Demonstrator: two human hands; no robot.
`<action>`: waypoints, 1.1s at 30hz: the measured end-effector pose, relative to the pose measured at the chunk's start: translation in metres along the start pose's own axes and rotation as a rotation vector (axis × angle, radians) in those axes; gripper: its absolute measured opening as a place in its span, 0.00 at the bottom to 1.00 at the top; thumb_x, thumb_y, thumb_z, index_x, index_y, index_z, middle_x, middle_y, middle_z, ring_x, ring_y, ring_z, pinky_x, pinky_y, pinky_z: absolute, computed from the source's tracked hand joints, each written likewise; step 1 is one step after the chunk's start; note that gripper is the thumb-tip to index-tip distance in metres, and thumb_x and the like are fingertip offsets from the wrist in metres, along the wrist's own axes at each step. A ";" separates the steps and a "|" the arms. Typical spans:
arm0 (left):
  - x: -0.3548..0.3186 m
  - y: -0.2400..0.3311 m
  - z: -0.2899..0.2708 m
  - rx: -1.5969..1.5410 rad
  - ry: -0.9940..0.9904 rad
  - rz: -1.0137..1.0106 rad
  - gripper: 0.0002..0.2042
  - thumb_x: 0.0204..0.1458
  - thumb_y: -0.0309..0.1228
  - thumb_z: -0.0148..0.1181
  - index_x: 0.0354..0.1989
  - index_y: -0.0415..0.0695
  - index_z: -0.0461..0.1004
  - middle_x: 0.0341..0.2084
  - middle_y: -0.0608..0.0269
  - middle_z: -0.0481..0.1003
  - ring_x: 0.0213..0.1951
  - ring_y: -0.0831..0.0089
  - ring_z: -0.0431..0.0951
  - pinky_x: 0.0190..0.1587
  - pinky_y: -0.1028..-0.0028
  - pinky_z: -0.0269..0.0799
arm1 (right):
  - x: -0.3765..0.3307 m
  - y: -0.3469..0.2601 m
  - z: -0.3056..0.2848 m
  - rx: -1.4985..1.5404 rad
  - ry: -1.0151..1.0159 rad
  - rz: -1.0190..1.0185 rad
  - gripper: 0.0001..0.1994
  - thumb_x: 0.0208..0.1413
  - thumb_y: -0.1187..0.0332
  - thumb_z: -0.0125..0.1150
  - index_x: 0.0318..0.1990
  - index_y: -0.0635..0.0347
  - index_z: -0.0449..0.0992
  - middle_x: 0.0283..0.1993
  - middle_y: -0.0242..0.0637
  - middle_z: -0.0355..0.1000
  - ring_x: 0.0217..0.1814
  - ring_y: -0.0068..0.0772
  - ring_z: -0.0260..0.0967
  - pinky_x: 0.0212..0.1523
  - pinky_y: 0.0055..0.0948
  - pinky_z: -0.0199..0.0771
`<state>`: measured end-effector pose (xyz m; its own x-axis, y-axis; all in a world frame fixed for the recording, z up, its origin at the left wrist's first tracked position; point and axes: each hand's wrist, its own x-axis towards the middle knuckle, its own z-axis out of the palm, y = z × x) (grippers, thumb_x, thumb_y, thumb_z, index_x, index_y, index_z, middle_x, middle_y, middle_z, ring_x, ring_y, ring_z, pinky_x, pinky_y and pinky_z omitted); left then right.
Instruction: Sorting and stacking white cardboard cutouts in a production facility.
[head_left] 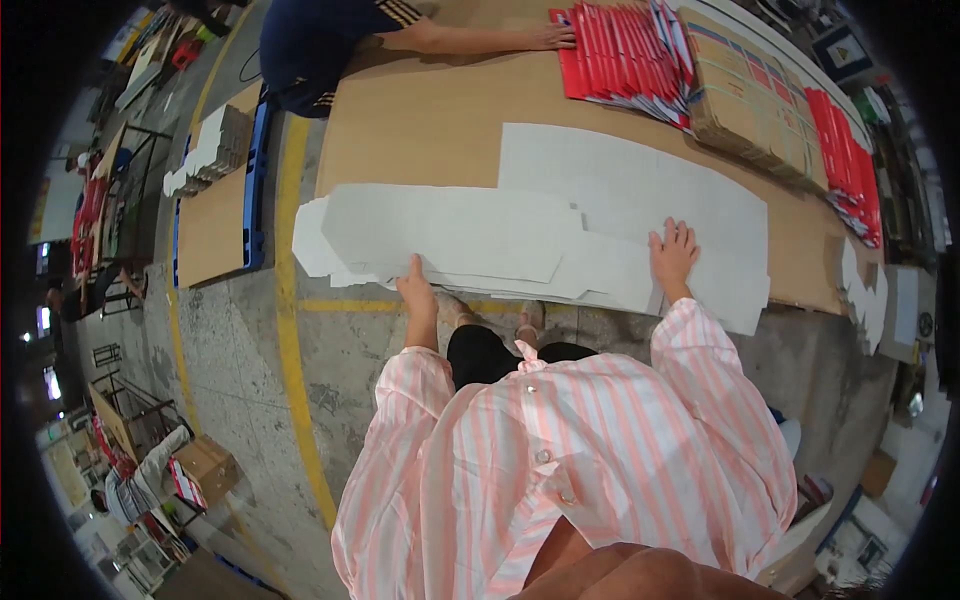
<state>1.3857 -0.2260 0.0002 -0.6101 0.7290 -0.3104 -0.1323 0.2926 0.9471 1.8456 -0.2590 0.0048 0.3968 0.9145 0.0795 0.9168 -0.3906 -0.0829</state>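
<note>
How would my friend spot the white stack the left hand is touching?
Find the big brown tabletop in front of the pink-striped shirt. Along its near edge, the left hand touches a stack of white card pieces. They're long and narrow with angled left ends, unlike the wider white sheet they partly cover.

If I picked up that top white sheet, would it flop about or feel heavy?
The top white sheet is probably fairly stiff: it lies flat, without obvious sagging. It's likely light for its size, since its edge looks thin. It may slide easily, as the sheets beneath sit out of line with it.
</note>
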 end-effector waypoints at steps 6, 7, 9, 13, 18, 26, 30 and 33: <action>0.008 -0.010 -0.046 0.860 -0.584 0.492 0.22 0.51 0.40 0.52 0.40 0.27 0.66 0.27 0.44 0.74 0.25 0.62 0.76 0.32 0.67 0.70 | 0.007 0.017 0.020 -0.112 0.107 -0.159 0.25 0.52 0.49 0.48 0.54 0.52 0.64 0.56 0.41 0.60 0.62 0.46 0.50 0.55 0.53 0.51; -0.003 0.002 -0.045 0.428 -0.505 -0.067 0.22 0.51 0.42 0.52 0.36 0.28 0.68 0.24 0.47 0.74 0.24 0.62 0.76 0.30 0.67 0.72 | 0.005 0.010 0.013 -0.121 0.066 -0.167 0.24 0.52 0.51 0.49 0.53 0.55 0.65 0.56 0.42 0.61 0.62 0.45 0.50 0.56 0.48 0.52; -0.003 0.010 -0.055 -0.067 -0.556 -0.609 0.20 0.50 0.43 0.52 0.28 0.32 0.72 0.20 0.53 0.74 0.22 0.62 0.76 0.28 0.68 0.74 | 0.007 0.023 0.008 -0.123 0.053 -0.219 0.25 0.53 0.53 0.50 0.55 0.58 0.63 0.58 0.48 0.58 0.61 0.50 0.51 0.58 0.45 0.51; 0.039 0.013 -0.117 0.069 -0.384 -0.302 0.14 0.50 0.38 0.51 0.24 0.38 0.72 0.18 0.56 0.73 0.19 0.67 0.74 0.25 0.70 0.72 | -0.002 0.017 0.011 -0.118 0.256 -0.080 0.28 0.55 0.49 0.46 0.58 0.57 0.58 0.61 0.48 0.53 0.62 0.50 0.48 0.60 0.45 0.49; 0.119 0.046 -0.143 0.560 0.143 0.421 0.10 0.50 0.33 0.50 0.33 0.42 0.74 0.22 0.57 0.73 0.26 0.67 0.74 0.29 0.69 0.68 | -0.025 -0.027 -0.006 -0.166 0.050 0.055 0.29 0.56 0.46 0.43 0.60 0.54 0.56 0.63 0.47 0.50 0.64 0.48 0.45 0.60 0.45 0.48; 0.172 0.064 -0.117 1.037 0.036 0.543 0.07 0.45 0.30 0.53 0.33 0.47 0.74 0.33 0.58 0.68 0.40 0.57 0.67 0.37 0.62 0.68 | -0.027 -0.040 0.001 -0.089 -0.272 0.186 0.33 0.54 0.42 0.39 0.62 0.52 0.51 0.66 0.49 0.41 0.67 0.51 0.36 0.62 0.48 0.43; 0.184 0.060 -0.122 1.009 0.094 0.553 0.08 0.45 0.31 0.53 0.34 0.46 0.72 0.31 0.57 0.70 0.37 0.57 0.69 0.36 0.62 0.69 | -0.023 -0.042 0.002 -0.084 -0.332 0.191 0.34 0.54 0.41 0.38 0.62 0.53 0.49 0.66 0.54 0.39 0.67 0.55 0.34 0.62 0.48 0.42; 0.192 0.065 -0.134 0.621 0.037 0.340 0.09 0.47 0.33 0.53 0.34 0.43 0.71 0.28 0.61 0.72 0.32 0.62 0.72 0.34 0.66 0.69 | -0.024 -0.046 0.003 -0.088 -0.357 0.187 0.35 0.54 0.40 0.38 0.62 0.54 0.49 0.66 0.55 0.38 0.67 0.57 0.34 0.62 0.48 0.41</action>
<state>1.1552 -0.1494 0.0131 -0.5659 0.8244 0.0072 0.5336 0.3596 0.7655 1.7943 -0.2625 0.0042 0.5307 0.8001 -0.2797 0.8368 -0.5470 0.0228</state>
